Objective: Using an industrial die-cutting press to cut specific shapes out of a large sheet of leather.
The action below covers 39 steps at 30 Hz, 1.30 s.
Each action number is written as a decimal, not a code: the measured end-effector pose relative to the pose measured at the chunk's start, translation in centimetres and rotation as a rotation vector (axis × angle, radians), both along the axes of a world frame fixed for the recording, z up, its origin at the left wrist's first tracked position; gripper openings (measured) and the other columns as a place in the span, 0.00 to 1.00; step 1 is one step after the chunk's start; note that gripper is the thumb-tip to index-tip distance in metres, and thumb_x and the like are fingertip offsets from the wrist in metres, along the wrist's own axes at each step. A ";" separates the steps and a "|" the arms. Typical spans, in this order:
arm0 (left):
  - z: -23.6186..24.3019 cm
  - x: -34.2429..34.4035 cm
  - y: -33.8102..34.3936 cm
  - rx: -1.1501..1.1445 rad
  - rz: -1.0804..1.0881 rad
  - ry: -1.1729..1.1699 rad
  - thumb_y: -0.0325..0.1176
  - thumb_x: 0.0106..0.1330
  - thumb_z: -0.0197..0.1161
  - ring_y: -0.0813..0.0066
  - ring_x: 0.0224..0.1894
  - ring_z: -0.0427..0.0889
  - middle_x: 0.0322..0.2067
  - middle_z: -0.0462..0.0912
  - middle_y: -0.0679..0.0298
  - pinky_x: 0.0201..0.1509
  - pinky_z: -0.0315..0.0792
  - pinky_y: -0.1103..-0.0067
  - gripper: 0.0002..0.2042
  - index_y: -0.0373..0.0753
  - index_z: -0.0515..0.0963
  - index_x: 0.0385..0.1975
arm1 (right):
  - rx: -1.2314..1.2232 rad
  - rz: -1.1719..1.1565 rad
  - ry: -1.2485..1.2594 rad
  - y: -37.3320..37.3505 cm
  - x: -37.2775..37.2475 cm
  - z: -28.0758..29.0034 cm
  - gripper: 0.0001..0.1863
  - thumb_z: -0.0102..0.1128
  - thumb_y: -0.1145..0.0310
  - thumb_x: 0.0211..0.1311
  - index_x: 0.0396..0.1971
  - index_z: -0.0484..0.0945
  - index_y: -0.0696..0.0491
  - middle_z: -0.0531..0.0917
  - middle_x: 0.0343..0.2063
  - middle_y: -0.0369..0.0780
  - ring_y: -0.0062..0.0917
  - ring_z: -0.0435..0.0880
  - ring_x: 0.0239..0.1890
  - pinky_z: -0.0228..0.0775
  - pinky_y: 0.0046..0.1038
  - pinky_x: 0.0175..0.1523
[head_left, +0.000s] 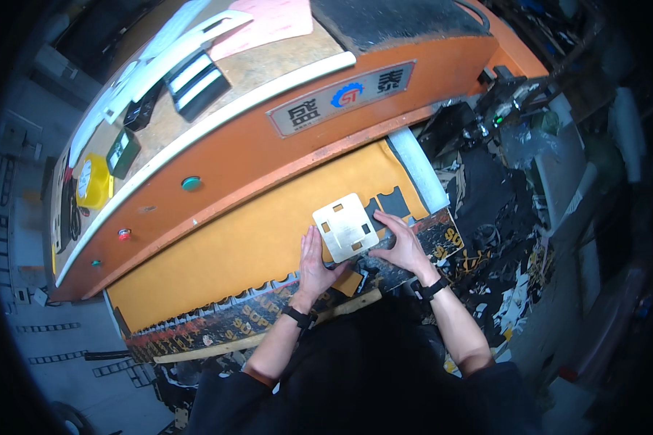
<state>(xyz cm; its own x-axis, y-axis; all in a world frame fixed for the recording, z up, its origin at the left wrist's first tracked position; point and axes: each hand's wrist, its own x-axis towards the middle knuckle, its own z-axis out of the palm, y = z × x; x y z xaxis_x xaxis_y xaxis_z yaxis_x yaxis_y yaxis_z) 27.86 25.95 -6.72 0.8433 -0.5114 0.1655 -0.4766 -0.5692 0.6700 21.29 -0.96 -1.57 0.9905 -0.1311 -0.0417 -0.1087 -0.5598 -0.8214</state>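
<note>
A pale, square cutting die (346, 227) with rounded corners and several small square openings sits between my hands, over the front right part of an orange-yellow sheet (218, 264). My left hand (318, 267) runs its fingers along the left edge of the die, thumb near the lower corner. On the opposite edge, the fingers and thumb of my right hand (403, 245) grip its side. Dark gaps with notched outlines show in the sheet just beyond the right hand. A small orange piece (348, 283) lies below the die, next to my left thumb.
The orange beam (232, 170) of a press spans the far side, with a green button (191, 183) on it. A yellow round item (94, 181) and boxes stand on its top. A scuffed black board edge (247, 319) runs in front. Dark scraps (493, 196) heap at right.
</note>
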 end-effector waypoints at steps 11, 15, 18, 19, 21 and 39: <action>8.2 -1.4 6.4 -0.027 0.076 -0.038 0.40 0.60 0.84 0.36 0.80 0.67 0.75 0.69 0.30 0.83 0.66 0.58 0.51 0.20 0.61 0.78 | -0.125 0.400 -0.138 13.3 -2.5 7.3 0.17 0.81 0.70 0.57 0.44 0.85 0.56 0.87 0.42 0.45 0.45 0.88 0.48 0.81 0.44 0.54; 11.1 -4.6 12.1 -0.123 0.231 -0.110 0.31 0.63 0.80 0.39 0.70 0.79 0.66 0.80 0.35 0.76 0.74 0.58 0.38 0.24 0.73 0.72 | -0.202 0.751 0.015 18.5 -3.0 7.0 0.24 0.80 0.59 0.62 0.51 0.85 0.60 0.86 0.47 0.49 0.50 0.86 0.54 0.80 0.46 0.60; 12.2 -7.2 17.0 -0.159 0.359 -0.170 0.28 0.64 0.77 0.43 0.67 0.81 0.61 0.85 0.42 0.73 0.75 0.58 0.28 0.26 0.80 0.64 | -0.326 0.775 -0.047 21.5 -4.3 7.3 0.32 0.83 0.55 0.58 0.55 0.83 0.61 0.81 0.51 0.50 0.49 0.82 0.59 0.77 0.46 0.64; 12.2 -9.5 18.4 -0.159 0.408 -0.163 0.27 0.63 0.77 0.45 0.66 0.82 0.60 0.86 0.44 0.73 0.76 0.58 0.26 0.27 0.82 0.62 | -0.351 0.742 -0.028 22.3 -5.8 8.1 0.34 0.85 0.55 0.54 0.55 0.83 0.61 0.81 0.53 0.52 0.50 0.80 0.61 0.75 0.47 0.67; 12.3 -13.4 20.7 -0.188 0.517 -0.189 0.25 0.63 0.76 0.46 0.64 0.84 0.59 0.88 0.47 0.71 0.77 0.59 0.21 0.28 0.84 0.56 | -0.424 0.748 -0.053 22.9 -8.5 9.3 0.40 0.87 0.51 0.51 0.57 0.81 0.61 0.80 0.54 0.52 0.51 0.79 0.62 0.74 0.47 0.67; 26.2 -13.1 54.5 -0.066 1.043 -0.405 0.43 0.84 0.61 0.53 0.90 0.42 0.88 0.46 0.47 0.91 0.40 0.61 0.40 0.34 0.49 0.87 | -0.484 0.594 -0.454 28.1 -3.2 18.4 0.19 0.76 0.64 0.64 0.48 0.83 0.60 0.84 0.48 0.52 0.51 0.84 0.55 0.77 0.46 0.63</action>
